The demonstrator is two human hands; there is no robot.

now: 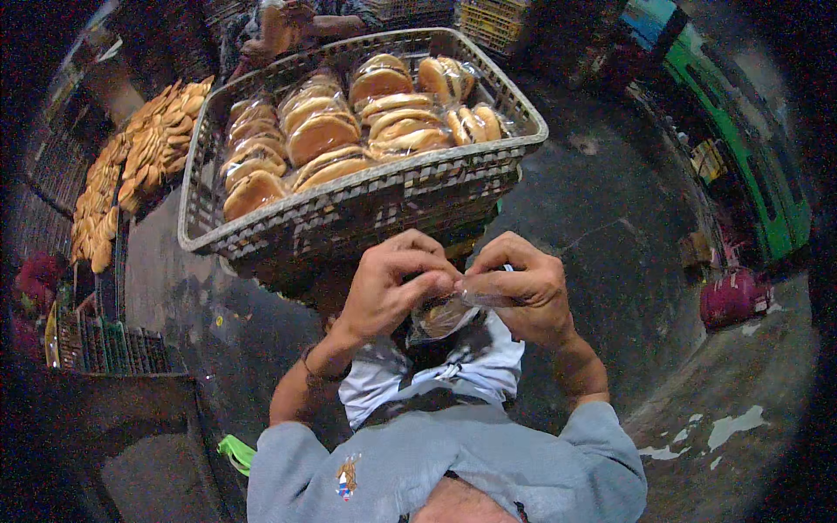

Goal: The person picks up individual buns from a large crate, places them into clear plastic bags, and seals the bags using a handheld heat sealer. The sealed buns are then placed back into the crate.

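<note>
Close in front of my body, my left hand [403, 283] and my right hand [520, 288] pinch the top of a clear plastic bag [446, 319] between thumbs and fingers. Something brownish, perhaps bread, shows dimly inside the bag; much of it is hidden by my hands. Just beyond my hands stands a plastic crate [366, 193] with lattice sides, apparently stacked on others. It holds rows of round, flat bread buns [324, 138] with a dark filling, packed in clear bags.
Many loose breads [139, 166] lie spread at the left. Another person's hands [277, 35] hold something brown beyond the crate. A green plastic crate [118, 344] stands at the lower left, a dark red bundle [734, 298] at the right, and a yellow crate [490, 24] at the back.
</note>
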